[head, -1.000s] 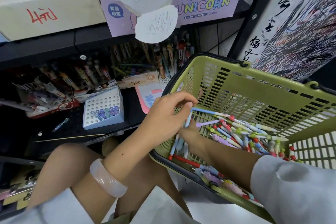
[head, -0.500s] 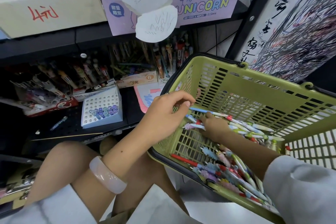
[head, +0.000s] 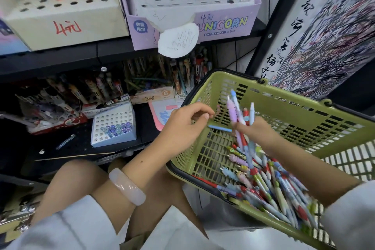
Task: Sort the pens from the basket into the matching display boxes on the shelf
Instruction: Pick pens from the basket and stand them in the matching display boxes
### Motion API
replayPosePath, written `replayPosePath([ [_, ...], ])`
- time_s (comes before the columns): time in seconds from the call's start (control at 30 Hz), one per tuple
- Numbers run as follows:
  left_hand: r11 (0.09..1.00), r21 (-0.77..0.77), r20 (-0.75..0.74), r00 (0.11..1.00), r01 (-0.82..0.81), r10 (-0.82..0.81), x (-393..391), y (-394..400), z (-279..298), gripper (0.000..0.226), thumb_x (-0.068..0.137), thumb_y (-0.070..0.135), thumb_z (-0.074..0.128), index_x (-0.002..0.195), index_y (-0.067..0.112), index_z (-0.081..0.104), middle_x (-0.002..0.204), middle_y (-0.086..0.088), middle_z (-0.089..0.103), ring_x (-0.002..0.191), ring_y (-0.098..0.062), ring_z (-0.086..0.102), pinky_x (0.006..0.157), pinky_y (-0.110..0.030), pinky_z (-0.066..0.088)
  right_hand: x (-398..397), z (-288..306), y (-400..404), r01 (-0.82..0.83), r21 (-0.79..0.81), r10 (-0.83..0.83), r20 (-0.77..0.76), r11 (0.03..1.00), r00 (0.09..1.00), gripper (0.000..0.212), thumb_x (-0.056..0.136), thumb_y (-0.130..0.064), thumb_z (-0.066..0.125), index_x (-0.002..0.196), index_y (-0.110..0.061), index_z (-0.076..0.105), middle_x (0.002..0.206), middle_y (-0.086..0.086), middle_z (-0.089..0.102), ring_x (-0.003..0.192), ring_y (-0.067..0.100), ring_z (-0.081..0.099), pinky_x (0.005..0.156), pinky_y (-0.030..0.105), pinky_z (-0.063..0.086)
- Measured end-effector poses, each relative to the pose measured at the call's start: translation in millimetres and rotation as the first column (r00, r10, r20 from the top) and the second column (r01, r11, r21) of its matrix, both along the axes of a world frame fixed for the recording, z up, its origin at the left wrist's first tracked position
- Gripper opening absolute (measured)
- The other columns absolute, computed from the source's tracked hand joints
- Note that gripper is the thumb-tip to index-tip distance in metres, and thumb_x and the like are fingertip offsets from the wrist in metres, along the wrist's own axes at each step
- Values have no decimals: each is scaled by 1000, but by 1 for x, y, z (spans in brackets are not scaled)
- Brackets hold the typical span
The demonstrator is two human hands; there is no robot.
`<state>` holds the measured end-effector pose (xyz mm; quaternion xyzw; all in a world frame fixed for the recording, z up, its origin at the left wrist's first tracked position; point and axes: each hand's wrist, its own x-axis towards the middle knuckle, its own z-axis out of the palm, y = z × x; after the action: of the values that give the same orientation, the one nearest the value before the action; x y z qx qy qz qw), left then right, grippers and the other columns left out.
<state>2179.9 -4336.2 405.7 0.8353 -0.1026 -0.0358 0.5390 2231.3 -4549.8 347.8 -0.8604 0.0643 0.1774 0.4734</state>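
- Head view, change: half a second ago the right hand [head: 250,130] was down among the loose pens on the basket floor; now it is raised at centre right of the frame with a bunch of pens [head: 240,115] standing up out of its grip.
- The heap [head: 269,184] has slid to the basket's near, lower corner, at lower right of the frame, leaving bare mesh floor in the middle.
- The view has also tipped up, so more of the upper shelf shows than before.
- My reading: a handful has been picked out, and the next step is matching it to a box.
- Right hand: fingers curled round the lower part of the bunch; about four or five pens, the exact count blurred.
- Left hand [head: 185,126]: at the frame's centre, over the basket [head: 284,111] rim, fingers loosely bent and thumb near the fingertips; a short blue piece [head: 220,128] lies just below the fingertips, and I cannot tell whether the hand holds it.
- The held pens: slim, pastel; one lilac with a ribbed grip, one pale blue-capped, one red-and-white, one white with a blue tip.
- The Unicorn box [head: 223,24], upper centre, holds upright lilac and blue pens of a similar cast, with many free holes.
- A small white box [head: 113,126], middle left, holds a cluster of clear-topped pens.
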Motion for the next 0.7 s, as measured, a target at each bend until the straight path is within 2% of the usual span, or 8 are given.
replayPosePath([
  [0.1, 996, -83, -32, 999, -18, 16, 1, 0, 5, 24, 94, 10, 48, 90, 32, 58, 93, 17, 62, 89, 9, 55, 79, -3, 39, -18, 51, 18, -2, 372, 10, -21, 928, 1000, 22, 87, -23, 61, 73, -6, 61, 57, 0, 64, 53, 11, 60, 50, 18, 48],
  [0.2, 968, -248, -153, 988, -35, -3, -5, 5, 17, 17, 96, 22, 45, 110, 23, 54, 108, 3, 63, 102, -7, 59, 86, -11, 44, -33, 97, 48, -46, 613, 48, 13, 789, 999, 21, 76, -29, 63, 78, -8, 62, 63, 2, 66, 57, 11, 64, 55, 20, 52],
  [0.27, 895, -447, -239, 963, 6, -126, -10, 9, 29, 39, 92, 41, 40, 121, 18, 52, 113, -2, 64, 105, -13, 61, 91, -23, 47, -40, 120, 71, -85, 699, 50, 71, 710, 996, 14, 79, -23, 62, 74, -10, 64, 63, 3, 68, 57, 12, 66, 56, 22, 54],
  [0.4, 744, -661, -336, 924, -94, -181, -20, 24, 67, 35, 85, 53, 35, 90, 27, 57, 89, 3, 65, 73, -10, 65, 68, -25, 55, -42, 152, 121, -163, 645, 68, 170, 747, 983, 11, 88, -12, 59, 80, -8, 63, 66, 3, 68, 62, 14, 65, 63, 24, 57],
  [0.47, 791, -609, -284, 947, -58, -149, -23, 47, 74, 37, 77, 51, 45, 92, 20, 57, 91, -3, 60, 77, -14, 62, 77, -31, 54, -41, 166, 145, -268, 526, 147, 260, 807, 954, 11, 85, -12, 61, 82, -5, 69, 75, 6, 69, 69, 14, 65, 71, 26, 55],
  [0.57, 836, -547, -200, 964, 39, -176, -37, 89, 87, 31, 74, 43, 55, 89, 17, 62, 84, -4, 63, 83, -16, 59, 94, -40, 47, -41, 183, 177, -356, 392, 229, 335, 848, 914, 27, 84, -18, 61, 98, 5, 66, 79, 13, 68, 71, 17, 63, 67, 24, 54],
  [0.67, 873, -487, -115, 989, 28, -95, -43, 115, 96, 8, 85, 22, 60, 92, 19, 61, 69, 10, 67, 68, -5, 62, 74, -26, 53, -48, 191, 211, -419, 379, 315, 308, 825, 898, 39, 87, -19, 60, 111, 11, 56, 107, 31, 62, 81, 23, 59, 80, 43, 54],
  [0.7, 857, -515, -100, 994, -6, -53, -44, 120, 97, 15, 81, 14, 63, 96, 19, 61, 68, 9, 67, 67, -5, 62, 71, -26, 53, -51, 192, 222, -441, 358, 343, 305, 823, 888, 39, 87, -19, 59, 111, 12, 56, 110, 32, 59, 82, 25, 58, 81, 46, 53],
])
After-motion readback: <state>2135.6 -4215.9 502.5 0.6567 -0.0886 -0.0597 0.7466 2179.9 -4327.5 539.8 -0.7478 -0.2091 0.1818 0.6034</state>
